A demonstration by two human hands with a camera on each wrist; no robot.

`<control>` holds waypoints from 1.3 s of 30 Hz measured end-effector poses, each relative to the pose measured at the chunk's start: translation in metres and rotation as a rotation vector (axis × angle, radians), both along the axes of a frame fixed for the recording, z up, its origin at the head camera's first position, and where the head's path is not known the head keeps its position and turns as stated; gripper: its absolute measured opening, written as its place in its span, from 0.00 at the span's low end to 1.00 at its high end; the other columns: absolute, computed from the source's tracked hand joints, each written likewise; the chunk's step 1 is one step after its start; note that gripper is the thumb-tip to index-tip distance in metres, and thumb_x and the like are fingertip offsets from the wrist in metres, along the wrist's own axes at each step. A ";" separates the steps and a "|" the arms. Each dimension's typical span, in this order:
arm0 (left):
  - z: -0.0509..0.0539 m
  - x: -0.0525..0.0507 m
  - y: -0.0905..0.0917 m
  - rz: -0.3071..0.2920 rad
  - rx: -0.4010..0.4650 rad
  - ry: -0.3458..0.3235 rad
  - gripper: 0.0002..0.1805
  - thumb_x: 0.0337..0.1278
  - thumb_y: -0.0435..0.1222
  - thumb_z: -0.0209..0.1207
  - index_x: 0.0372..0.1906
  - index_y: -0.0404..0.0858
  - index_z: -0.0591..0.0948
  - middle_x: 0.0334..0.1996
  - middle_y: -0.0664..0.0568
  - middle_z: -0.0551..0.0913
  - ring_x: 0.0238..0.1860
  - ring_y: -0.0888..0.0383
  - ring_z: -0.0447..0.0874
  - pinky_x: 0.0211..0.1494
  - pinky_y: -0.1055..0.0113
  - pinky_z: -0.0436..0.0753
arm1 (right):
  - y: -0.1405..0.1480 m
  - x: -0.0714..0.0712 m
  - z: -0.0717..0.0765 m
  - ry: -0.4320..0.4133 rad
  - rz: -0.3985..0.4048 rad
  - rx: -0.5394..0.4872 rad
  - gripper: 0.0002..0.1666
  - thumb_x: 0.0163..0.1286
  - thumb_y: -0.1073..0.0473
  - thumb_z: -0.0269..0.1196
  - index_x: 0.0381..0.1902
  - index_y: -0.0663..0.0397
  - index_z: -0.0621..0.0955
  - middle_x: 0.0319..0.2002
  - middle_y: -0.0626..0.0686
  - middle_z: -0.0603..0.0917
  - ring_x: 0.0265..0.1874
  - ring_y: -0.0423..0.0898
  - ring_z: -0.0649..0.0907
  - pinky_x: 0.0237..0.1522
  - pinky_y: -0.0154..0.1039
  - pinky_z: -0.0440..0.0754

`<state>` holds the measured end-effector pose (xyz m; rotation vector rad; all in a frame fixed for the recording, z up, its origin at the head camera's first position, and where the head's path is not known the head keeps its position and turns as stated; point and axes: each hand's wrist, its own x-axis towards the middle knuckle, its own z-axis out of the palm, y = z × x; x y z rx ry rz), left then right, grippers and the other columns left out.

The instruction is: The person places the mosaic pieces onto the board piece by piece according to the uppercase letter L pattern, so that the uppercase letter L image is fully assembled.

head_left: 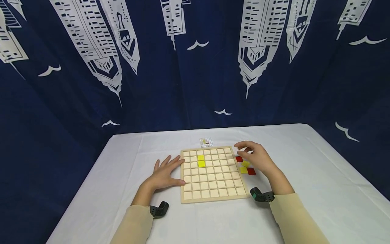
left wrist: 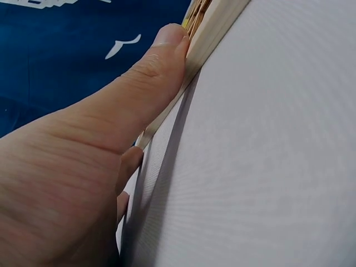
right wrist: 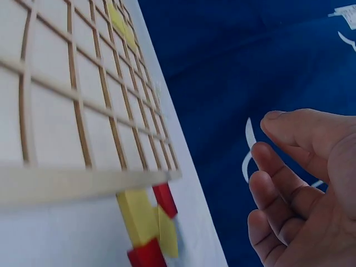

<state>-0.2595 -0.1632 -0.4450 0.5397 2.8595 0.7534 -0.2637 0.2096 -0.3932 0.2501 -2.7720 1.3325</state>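
A square wooden grid board (head_left: 213, 177) lies on the white cloth, with two yellow square tiles (head_left: 201, 164) set one below the other in its upper left part. My left hand (head_left: 164, 174) is spread at the board's left side, and its thumb (left wrist: 167, 55) touches the wooden edge. My right hand (head_left: 257, 158) hovers by the upper right corner, fingers bent loosely and thumb apart from them, with nothing seen between. Below it, beside the board's right edge, lie two red tiles (head_left: 251, 171) and two yellow tiles (head_left: 243, 169), some of them overlapping.
A small card (head_left: 206, 142) printed with a grid and coloured squares lies just behind the board. The white-clothed table (head_left: 152, 145) ends at a dark blue curtain (head_left: 182, 84) with white building prints. A black wrist device (head_left: 262, 195) sits at my right wrist, another (head_left: 159, 209) at my left.
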 end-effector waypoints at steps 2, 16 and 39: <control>0.000 -0.001 0.000 -0.002 0.000 0.000 0.51 0.44 0.60 0.72 0.76 0.55 0.65 0.80 0.55 0.55 0.83 0.44 0.38 0.79 0.35 0.27 | 0.005 -0.001 -0.002 -0.008 -0.012 0.010 0.19 0.71 0.58 0.63 0.59 0.52 0.81 0.57 0.60 0.82 0.48 0.53 0.78 0.40 0.37 0.79; -0.001 -0.001 0.001 0.003 0.012 0.005 0.52 0.41 0.60 0.73 0.75 0.55 0.66 0.80 0.57 0.56 0.83 0.44 0.40 0.78 0.35 0.28 | 0.033 -0.004 -0.029 -0.100 0.005 0.103 0.19 0.68 0.60 0.64 0.56 0.57 0.82 0.47 0.58 0.84 0.42 0.50 0.79 0.42 0.37 0.77; 0.001 0.000 0.002 0.026 0.011 0.012 0.52 0.39 0.60 0.74 0.74 0.54 0.68 0.79 0.56 0.59 0.82 0.44 0.42 0.79 0.34 0.30 | 0.034 -0.006 -0.043 -0.085 -0.012 0.194 0.17 0.65 0.57 0.69 0.51 0.55 0.85 0.45 0.55 0.82 0.41 0.49 0.75 0.41 0.37 0.73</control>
